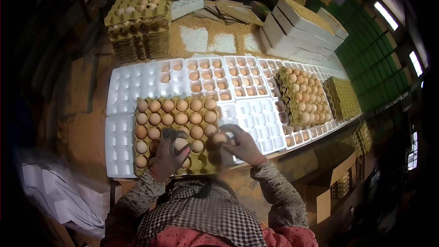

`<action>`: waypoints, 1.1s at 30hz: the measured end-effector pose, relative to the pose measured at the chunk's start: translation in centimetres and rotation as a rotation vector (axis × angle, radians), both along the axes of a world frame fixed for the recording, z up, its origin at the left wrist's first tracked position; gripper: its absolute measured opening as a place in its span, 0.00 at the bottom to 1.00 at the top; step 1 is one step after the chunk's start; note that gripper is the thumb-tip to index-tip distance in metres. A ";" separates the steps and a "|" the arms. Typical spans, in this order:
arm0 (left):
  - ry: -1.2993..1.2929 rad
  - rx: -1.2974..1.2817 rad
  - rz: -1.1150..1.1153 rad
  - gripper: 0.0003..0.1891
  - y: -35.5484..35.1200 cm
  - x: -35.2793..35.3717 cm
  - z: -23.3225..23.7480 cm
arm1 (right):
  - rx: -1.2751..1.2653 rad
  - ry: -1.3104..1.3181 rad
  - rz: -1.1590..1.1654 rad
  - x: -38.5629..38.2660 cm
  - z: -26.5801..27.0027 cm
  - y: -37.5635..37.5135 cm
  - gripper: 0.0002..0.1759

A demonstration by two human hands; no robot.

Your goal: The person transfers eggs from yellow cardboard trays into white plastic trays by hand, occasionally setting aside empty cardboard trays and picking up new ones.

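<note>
A yellowish egg tray [202, 160] of moulded pulp, filled with rows of brown eggs [168, 119], lies in front of me on top of white foam trays. My left hand [168, 155], in a greyish glove, is over the front middle of the pulp tray with its fingers closed round a pale egg [181, 144]. Just off the tray's right side, my right hand [243, 146], also gloved, pinches another egg [219, 138] between thumb and fingers. Bare pulp cups show at the tray's front right corner. Parts of the tray are hidden under my left hand.
Behind the tray, white foam trays [182, 64] hold eggs in some cells. A second full pulp tray [284, 84] and stacked pulp trays [345, 96] stand to the right. A tall tray stack [139, 45] is back left, foam boxes [292, 32] back right.
</note>
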State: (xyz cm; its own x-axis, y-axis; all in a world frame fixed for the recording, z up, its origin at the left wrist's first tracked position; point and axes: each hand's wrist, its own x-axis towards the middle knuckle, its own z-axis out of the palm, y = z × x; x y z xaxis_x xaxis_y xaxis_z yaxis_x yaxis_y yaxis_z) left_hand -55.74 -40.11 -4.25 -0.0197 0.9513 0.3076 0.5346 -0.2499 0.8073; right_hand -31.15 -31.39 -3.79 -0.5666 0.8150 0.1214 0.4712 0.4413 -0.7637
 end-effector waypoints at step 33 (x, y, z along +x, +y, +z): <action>0.877 -0.029 -0.463 0.29 16.4 19.1 -6.3 | 0.421 -0.238 -0.071 8.9 -9.5 18.6 0.22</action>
State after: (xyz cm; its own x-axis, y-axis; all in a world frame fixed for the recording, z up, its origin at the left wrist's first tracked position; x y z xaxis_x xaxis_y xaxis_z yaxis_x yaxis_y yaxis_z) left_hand -36.68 -23.76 -10.56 0.5789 0.8153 0.0118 0.8005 -0.5711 0.1819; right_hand -22.25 -12.83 -13.29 -0.5635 0.7605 0.3228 0.6509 0.6493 -0.3934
